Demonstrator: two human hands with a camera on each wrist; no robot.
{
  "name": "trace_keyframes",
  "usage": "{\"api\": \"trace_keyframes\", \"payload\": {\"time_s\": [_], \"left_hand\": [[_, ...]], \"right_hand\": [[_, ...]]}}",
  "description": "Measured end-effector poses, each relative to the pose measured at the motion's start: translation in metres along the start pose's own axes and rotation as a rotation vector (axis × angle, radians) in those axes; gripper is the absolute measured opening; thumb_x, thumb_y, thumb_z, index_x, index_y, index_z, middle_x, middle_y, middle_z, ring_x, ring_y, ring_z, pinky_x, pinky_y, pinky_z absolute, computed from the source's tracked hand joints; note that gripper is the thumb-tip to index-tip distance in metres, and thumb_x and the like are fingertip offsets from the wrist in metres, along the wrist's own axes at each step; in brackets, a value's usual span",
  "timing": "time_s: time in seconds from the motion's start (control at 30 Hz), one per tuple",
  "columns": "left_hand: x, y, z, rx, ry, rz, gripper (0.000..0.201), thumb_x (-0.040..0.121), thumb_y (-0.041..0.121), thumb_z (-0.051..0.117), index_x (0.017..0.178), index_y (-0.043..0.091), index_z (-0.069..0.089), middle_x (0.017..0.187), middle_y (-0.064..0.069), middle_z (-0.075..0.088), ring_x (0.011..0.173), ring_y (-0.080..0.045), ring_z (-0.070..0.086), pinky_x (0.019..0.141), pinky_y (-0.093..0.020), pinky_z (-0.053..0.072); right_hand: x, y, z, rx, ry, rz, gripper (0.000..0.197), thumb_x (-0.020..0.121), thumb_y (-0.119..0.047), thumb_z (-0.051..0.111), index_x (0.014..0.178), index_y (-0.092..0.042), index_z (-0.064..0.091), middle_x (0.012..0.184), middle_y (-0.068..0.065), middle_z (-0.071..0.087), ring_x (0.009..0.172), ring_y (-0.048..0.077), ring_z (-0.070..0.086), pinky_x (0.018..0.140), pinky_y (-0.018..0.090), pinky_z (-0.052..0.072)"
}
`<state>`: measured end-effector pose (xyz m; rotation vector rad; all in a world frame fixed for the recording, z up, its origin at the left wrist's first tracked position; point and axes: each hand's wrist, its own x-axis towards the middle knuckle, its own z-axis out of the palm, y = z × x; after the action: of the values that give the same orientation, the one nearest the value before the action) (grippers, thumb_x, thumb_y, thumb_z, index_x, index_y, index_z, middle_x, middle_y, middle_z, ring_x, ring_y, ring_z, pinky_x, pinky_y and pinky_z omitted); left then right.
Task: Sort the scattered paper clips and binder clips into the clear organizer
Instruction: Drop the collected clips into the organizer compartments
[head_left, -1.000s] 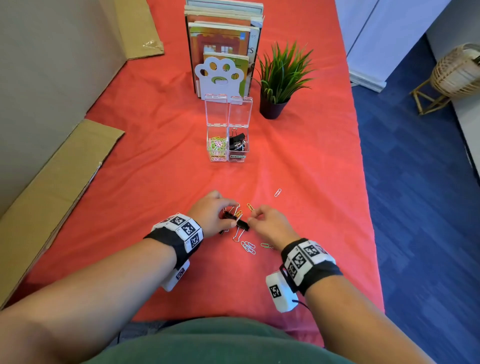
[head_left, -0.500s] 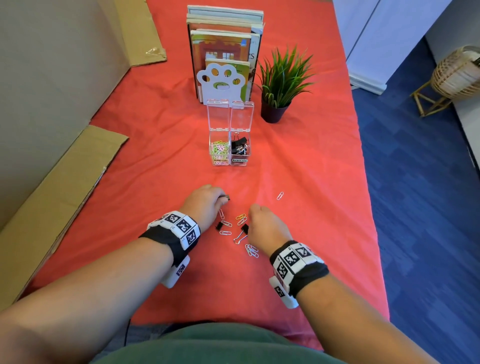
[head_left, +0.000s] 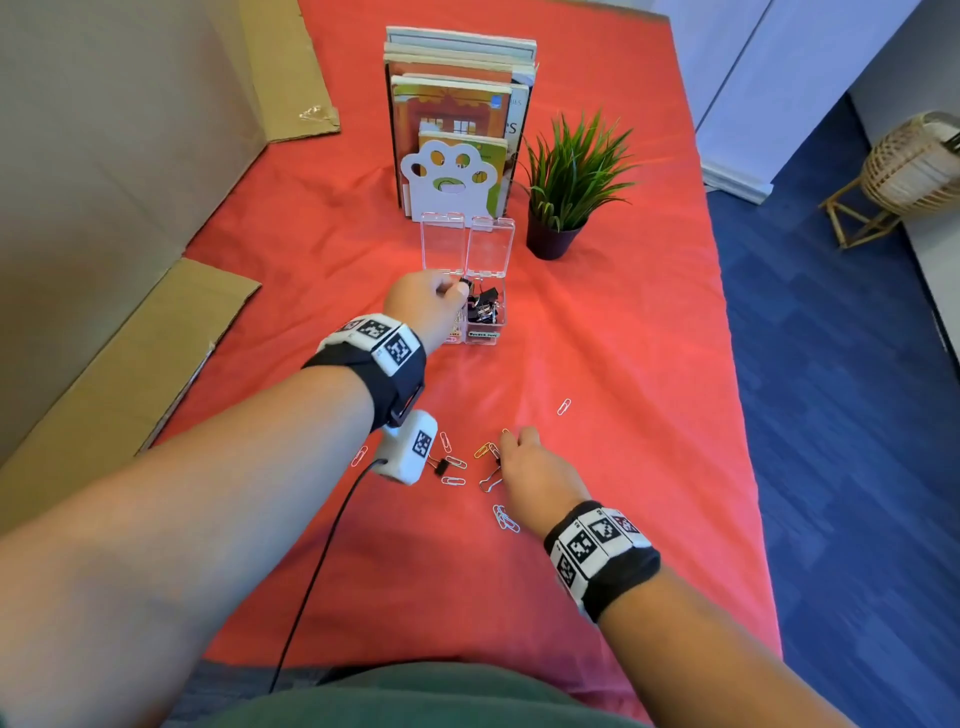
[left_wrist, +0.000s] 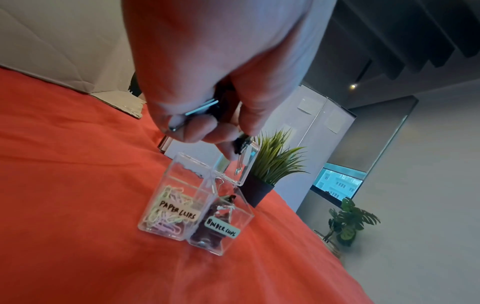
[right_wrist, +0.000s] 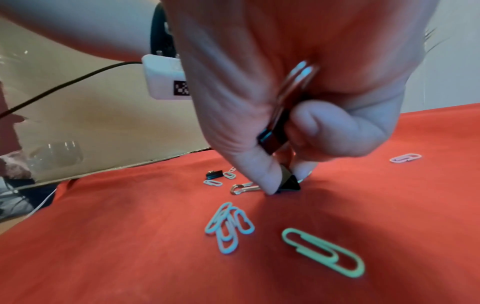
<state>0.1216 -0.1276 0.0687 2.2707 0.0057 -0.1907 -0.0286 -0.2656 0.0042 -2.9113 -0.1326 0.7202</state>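
The left hand (head_left: 426, 306) has carried a pinched binder clip (left_wrist: 241, 144) from the scattered pile up over the clear organizer (left_wrist: 221, 230), ready to drop. The right hand (head_left: 535, 467) pinches another black clip (right_wrist: 288, 183) on the red cloth (head_left: 597, 571).

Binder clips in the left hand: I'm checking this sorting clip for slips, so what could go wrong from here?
1. The left hand holds several binder clips above the clear organizer, near the wall between the paper-clip and binder-clip sides; one might drop into the wrong side.
2. The open lid stands close to the fingers and could get knocked.
3. The right hand already holds clips while pinching another binder clip; its grip might slip.
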Motion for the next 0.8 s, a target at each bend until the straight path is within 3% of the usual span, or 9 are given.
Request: {"api": "trace_keyframes", "payload": {"time_s": [0.1, 0.2, 0.27, 0.33, 0.43, 0.53, 0.63, 0.73, 0.8], "left_hand": [[0.013, 0.009, 0.005, 0.007, 0.002, -0.038, 0.027, 0.091, 0.031, 0.048, 0.091, 0.012, 0.067, 0.076, -0.003, 0.060, 0.074, -0.022, 0.055, 0.067, -0.028, 0.041], [0.019, 0.013, 0.013, 0.031, -0.070, -0.080, 0.020, 0.091, 0.029, 0.049, 0.077, 0.021, 0.061, 0.078, -0.005, 0.059, 0.074, -0.024, 0.053, 0.072, -0.034, 0.048], [0.018, 0.014, 0.015, -0.041, -0.101, -0.143, 0.014, 0.086, 0.026, 0.052, 0.092, 0.018, 0.063, 0.100, -0.005, 0.063, 0.086, -0.024, 0.059, 0.084, -0.033, 0.050], [0.017, 0.015, 0.014, -0.181, -0.091, -0.222, 0.033, 0.080, 0.017, 0.054, 0.112, 0.019, 0.059, 0.116, -0.003, 0.058, 0.100, -0.022, 0.057, 0.088, -0.032, 0.049], [0.015, 0.015, 0.010, -0.364, -0.101, -0.255, 0.036, 0.080, -0.004, 0.042, 0.108, 0.016, 0.054, 0.101, -0.005, 0.053, 0.094, -0.022, 0.049, 0.073, -0.027, 0.044], [0.008, 0.004, 0.005, -0.333, -0.150, -0.193, 0.036, 0.086, -0.006, 0.043, 0.116, 0.011, 0.056, 0.104, -0.003, 0.053, 0.094, -0.018, 0.047, 0.066, -0.023, 0.040], [0.002, -0.014, -0.003, -0.206, -0.133, -0.083, 0.021, 0.086, 0.009, 0.059, 0.107, 0.011, 0.063, 0.095, -0.002, 0.059, 0.088, -0.016, 0.053, 0.077, -0.025, 0.043], [0.001, -0.027, -0.009, -0.111, -0.062, -0.013, 0.016, 0.085, 0.017, 0.062, 0.099, 0.011, 0.065, 0.091, -0.006, 0.064, 0.086, -0.020, 0.058, 0.084, -0.033, 0.047], [0.001, -0.031, -0.013, -0.066, -0.036, 0.000, 0.018, 0.086, 0.018, 0.059, 0.102, 0.010, 0.064, 0.100, -0.011, 0.068, 0.091, -0.026, 0.062, 0.085, -0.034, 0.048]], "right_hand": [[0.000, 0.006, 0.002, 0.006, 0.024, -0.009, 0.045, 0.076, 0.004, 0.046, 0.118, -0.009, 0.040, 0.115, 0.012, 0.041, 0.070, 0.035, 0.062, 0.052, 0.032, 0.038], [0.000, 0.009, 0.002, 0.057, 0.047, -0.007, 0.040, 0.077, 0.003, 0.045, 0.114, -0.010, 0.039, 0.113, 0.012, 0.045, 0.078, 0.036, 0.065, 0.053, 0.034, 0.040], [0.004, 0.014, 0.000, 0.164, 0.062, 0.010, 0.032, 0.081, -0.005, 0.048, 0.112, -0.010, 0.041, 0.111, 0.014, 0.052, 0.087, 0.037, 0.064, 0.062, 0.038, 0.046], [0.011, 0.020, -0.008, 0.346, 0.088, 0.048, 0.025, 0.083, -0.016, 0.053, 0.107, -0.011, 0.046, 0.107, 0.014, 0.058, 0.094, 0.034, 0.062, 0.072, 0.037, 0.047], [0.030, 0.031, -0.037, 0.506, 0.240, 0.096, 0.016, 0.082, -0.021, 0.062, 0.094, -0.013, 0.055, 0.097, 0.013, 0.064, 0.091, 0.029, 0.061, 0.069, 0.025, 0.037], [0.053, 0.037, -0.074, 0.436, 0.424, 0.043, 0.022, 0.083, -0.024, 0.062, 0.097, -0.007, 0.060, 0.098, 0.016, 0.057, 0.087, 0.031, 0.058, 0.071, 0.026, 0.039], [0.076, 0.033, -0.100, 0.262, 0.529, -0.025, 0.022, 0.086, -0.021, 0.056, 0.100, -0.006, 0.059, 0.104, 0.018, 0.050, 0.083, 0.039, 0.058, 0.070, 0.041, 0.050], [0.100, 0.022, -0.112, 0.081, 0.497, -0.068, 0.020, 0.086, -0.020, 0.053, 0.101, -0.008, 0.058, 0.106, 0.015, 0.046, 0.078, 0.039, 0.059, 0.063, 0.044, 0.052], [0.114, 0.013, -0.113, -0.024, 0.435, -0.094, 0.017, 0.084, -0.016, 0.054, 0.100, -0.010, 0.058, 0.105, 0.013, 0.045, 0.076, 0.038, 0.061, 0.060, 0.043, 0.052]]}}
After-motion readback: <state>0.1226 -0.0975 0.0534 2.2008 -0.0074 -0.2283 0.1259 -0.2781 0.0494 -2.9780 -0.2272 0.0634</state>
